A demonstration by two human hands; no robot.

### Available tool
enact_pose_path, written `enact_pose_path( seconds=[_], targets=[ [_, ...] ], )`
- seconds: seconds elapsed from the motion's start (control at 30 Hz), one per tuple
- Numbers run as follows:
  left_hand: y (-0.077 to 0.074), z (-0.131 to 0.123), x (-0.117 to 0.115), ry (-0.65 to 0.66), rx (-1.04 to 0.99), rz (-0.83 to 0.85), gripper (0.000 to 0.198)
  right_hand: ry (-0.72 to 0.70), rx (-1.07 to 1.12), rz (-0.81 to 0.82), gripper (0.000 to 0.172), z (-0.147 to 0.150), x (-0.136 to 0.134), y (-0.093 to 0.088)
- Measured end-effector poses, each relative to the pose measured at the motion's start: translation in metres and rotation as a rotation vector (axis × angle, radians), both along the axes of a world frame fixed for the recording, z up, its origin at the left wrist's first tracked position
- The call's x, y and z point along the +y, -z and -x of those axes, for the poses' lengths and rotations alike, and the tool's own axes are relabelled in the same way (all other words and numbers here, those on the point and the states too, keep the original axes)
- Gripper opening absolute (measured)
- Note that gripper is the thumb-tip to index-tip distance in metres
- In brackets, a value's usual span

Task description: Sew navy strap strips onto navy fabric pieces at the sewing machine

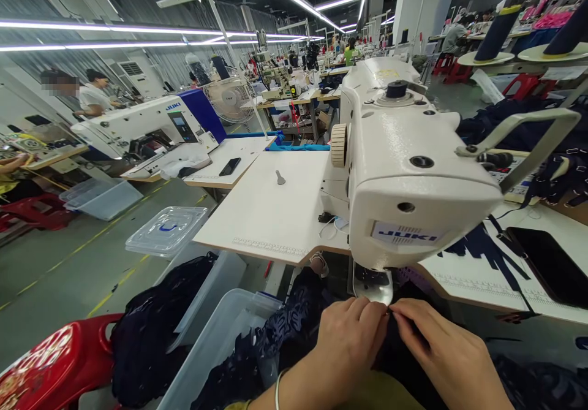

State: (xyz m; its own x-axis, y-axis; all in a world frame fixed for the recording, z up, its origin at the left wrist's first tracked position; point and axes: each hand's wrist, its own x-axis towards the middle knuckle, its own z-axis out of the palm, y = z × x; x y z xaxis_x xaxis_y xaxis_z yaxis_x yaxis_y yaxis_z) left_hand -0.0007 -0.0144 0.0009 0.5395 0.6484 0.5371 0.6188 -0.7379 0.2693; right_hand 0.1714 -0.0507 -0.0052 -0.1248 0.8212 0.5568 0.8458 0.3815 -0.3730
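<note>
My left hand (351,330) and my right hand (443,345) meet just below the sewing machine (418,195), close to the front of its shiny metal arm plate (374,287). Both sets of fingertips are pinched together at one spot. Something small and dark seems to be between them, but it is too hidden to name. Dark lace-like fabric (271,333) lies over the lap and bin to the left. Narrow navy straps (487,254) rest on the table right of the machine, beside a black phone (551,263).
The white sewing table (271,208) holds a small grey metal piece (280,178). On the left are a clear bin (220,287) with dark fabric, a lid (168,229) and a red stool (59,361). Another sewing machine (151,128) stands beyond; co-workers sit farther off.
</note>
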Motion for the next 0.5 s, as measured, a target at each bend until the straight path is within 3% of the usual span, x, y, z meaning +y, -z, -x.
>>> enact_pose_path(
  seconds=[0.2,0.33,0.5],
  targets=[
    [0.005,-0.002,-0.004,0.069,-0.005,0.084,0.018,0.166,0.316,0.164,0.012,-0.001,0.005,0.001],
    [0.005,0.003,-0.002,0.081,0.012,0.108,0.014,0.039,0.369,0.27,0.014,-0.009,0.004,0.003],
    [-0.004,0.01,-0.003,0.109,0.168,0.276,0.013,-0.204,0.119,0.25,0.026,-0.02,-0.004,0.009]
  ],
)
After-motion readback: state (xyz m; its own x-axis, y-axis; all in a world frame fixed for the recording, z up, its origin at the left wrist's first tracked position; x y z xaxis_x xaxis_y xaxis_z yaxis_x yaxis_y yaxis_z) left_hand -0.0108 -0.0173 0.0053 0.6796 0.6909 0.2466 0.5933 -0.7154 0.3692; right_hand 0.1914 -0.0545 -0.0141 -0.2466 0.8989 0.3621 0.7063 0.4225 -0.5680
